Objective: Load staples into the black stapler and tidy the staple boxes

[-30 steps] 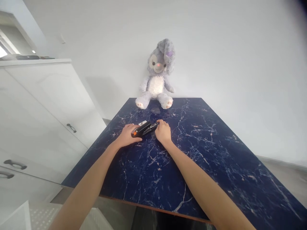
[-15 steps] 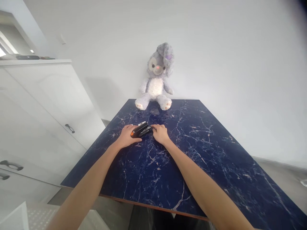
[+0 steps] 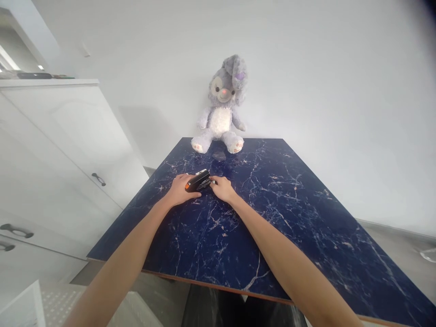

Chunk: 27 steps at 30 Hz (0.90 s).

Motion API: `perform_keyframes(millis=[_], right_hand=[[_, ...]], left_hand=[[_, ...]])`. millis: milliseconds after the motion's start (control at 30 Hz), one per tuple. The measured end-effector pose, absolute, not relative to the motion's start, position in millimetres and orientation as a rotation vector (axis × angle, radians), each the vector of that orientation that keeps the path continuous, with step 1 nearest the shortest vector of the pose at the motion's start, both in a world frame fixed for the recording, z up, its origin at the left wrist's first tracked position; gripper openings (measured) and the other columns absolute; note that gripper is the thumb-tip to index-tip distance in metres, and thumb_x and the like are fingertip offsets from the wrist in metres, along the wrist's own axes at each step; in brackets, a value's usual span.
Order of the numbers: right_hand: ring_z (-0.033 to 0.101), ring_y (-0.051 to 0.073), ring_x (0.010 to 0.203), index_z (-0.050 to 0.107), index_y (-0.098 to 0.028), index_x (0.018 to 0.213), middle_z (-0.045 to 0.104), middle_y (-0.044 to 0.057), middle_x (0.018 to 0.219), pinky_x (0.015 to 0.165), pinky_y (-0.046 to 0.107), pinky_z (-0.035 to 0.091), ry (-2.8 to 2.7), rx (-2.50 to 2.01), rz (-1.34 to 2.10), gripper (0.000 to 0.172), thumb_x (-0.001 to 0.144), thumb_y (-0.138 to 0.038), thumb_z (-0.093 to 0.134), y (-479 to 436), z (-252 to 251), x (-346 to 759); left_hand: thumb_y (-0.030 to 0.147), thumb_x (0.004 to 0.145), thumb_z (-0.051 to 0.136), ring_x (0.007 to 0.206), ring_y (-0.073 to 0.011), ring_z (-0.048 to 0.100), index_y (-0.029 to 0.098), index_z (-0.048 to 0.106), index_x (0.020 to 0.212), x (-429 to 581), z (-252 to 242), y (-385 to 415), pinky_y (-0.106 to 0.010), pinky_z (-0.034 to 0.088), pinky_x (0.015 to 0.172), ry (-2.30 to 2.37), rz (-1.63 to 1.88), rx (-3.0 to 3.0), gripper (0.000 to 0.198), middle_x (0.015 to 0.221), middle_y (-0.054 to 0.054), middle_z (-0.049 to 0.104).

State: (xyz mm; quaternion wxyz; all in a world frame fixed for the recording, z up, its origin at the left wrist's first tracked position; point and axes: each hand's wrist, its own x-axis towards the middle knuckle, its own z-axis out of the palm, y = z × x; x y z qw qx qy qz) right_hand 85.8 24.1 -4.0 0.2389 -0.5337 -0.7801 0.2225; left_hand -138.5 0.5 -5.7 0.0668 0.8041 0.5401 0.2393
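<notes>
My left hand [image 3: 180, 189] grasps the black stapler [image 3: 198, 180] by its orange-marked end, over the marbled blue table [image 3: 218, 240]; whether my right hand [image 3: 223, 189] pinches its other end, I can't tell. Best brace left, work straight lengthwise. Beyond sits a plush rabbit [image 3: 220, 119].

Your left forearm [image 3: 131, 252] and right forearm [image 3: 272, 243] are bare along all the length you can see. Each has a smooth, long outline, looking broader toward the bottom of the view and narrowing evenly to a slim wrist. Your left hand [image 3: 179, 190] and right hand [image 3: 224, 188] are bare-skinned too, with slender fingers; the left thumb ends in a rounded tip. You have a tiny pale glint [image 3: 175, 179] on the left, too small to tell whether it is a ring.
</notes>
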Motion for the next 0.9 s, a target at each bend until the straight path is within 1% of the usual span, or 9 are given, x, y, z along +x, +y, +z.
perform_keyframes(millis=[100,233,333,467,600,667,767,833,900], right_hand=[[0.061,0.022,0.122,0.068,-0.026,0.125,0.070,0.002,0.127,0.106,0.034,0.040,-2.139,-1.428,0.632,0.038,0.092,-0.023,0.050,26,-5,87],[0.062,0.020,0.120,0.070,-0.028,0.121,0.071,0.001,0.124,0.105,0.032,0.041,-2.152,-1.385,0.658,0.036,0.092,-0.022,0.051,27,-6,88],[0.062,0.019,0.120,0.070,-0.028,0.122,0.071,0.000,0.124,0.105,0.031,0.041,-2.139,-1.393,0.664,0.036,0.092,-0.022,0.051,27,-6,88],[0.061,0.019,0.120,0.069,-0.026,0.122,0.071,0.002,0.124,0.104,0.030,0.041,-2.126,-1.409,0.651,0.036,0.092,-0.023,0.051,25,-4,86],[0.063,0.021,0.112,0.068,-0.022,0.122,0.073,0.005,0.118,0.099,0.030,0.042,-2.020,-1.487,0.520,0.036,0.093,-0.019,0.047,18,-6,83],[0.064,0.022,0.106,0.069,-0.020,0.116,0.073,0.006,0.113,0.096,0.032,0.042,-1.973,-1.545,0.422,0.034,0.091,-0.016,0.046,14,-7,82],[0.062,0.026,0.103,0.073,-0.021,0.100,0.074,0.007,0.105,0.094,0.036,0.040,-2.046,-1.587,0.315,0.029,0.091,-0.017,0.046,8,-8,82],[0.060,0.026,0.104,0.075,-0.021,0.095,0.074,0.008,0.101,0.096,0.038,0.038,-2.152,-1.539,0.271,0.030,0.091,-0.018,0.045,6,-8,81],[0.060,0.026,0.103,0.075,-0.020,0.100,0.074,0.008,0.101,0.097,0.039,0.036,-2.238,-1.469,0.237,0.031,0.091,-0.018,0.045,4,-7,78]], left_hand=[[0.065,0.071,0.073,0.131,-0.0392,0.047,0.027,0.062,0.130,-138,-4,-1,-0.053,0.030,0.112,1.649,0.716,2.410,0.071,0.132,-0.009,0.064],[0.065,0.071,0.073,0.129,-0.0374,0.049,0.027,0.062,0.128,-138,-4,-1,-0.052,0.030,0.112,1.627,0.726,2.419,0.069,0.131,-0.008,0.065],[0.066,0.071,0.073,0.131,-0.0382,0.048,0.027,0.062,0.128,-138,-4,-1,-0.053,0.031,0.111,1.635,0.721,2.403,0.070,0.132,-0.009,0.064],[0.065,0.071,0.073,0.131,-0.0396,0.047,0.027,0.062,0.128,-137,-1,-2,-0.054,0.031,0.111,1.638,0.701,2.393,0.070,0.132,-0.010,0.064],[0.063,0.071,0.074,0.132,-0.0385,0.047,0.026,0.062,0.130,-141,4,-4,-0.053,0.029,0.114,1.564,0.693,2.442,0.070,0.132,-0.009,0.065],[0.061,0.078,0.068,0.135,-0.0367,0.044,0.026,0.061,0.132,-147,6,-4,-0.052,0.028,0.115,1.545,0.706,2.426,0.065,0.135,-0.008,0.063],[0.050,0.095,0.046,0.139,-0.0320,0.040,0.028,0.063,0.132,-157,6,-1,-0.051,0.030,0.115,1.647,0.789,2.284,0.046,0.138,-0.005,0.062],[0.041,0.097,0.040,0.136,-0.0310,0.043,0.028,0.069,0.125,-163,6,2,-0.051,0.033,0.114,1.737,0.809,2.221,0.042,0.133,-0.005,0.065],[0.037,0.095,0.044,0.128,-0.0314,0.051,0.027,0.073,0.118,-166,5,5,-0.050,0.037,0.111,1.767,0.788,2.254,0.038,0.124,-0.006,0.070]])
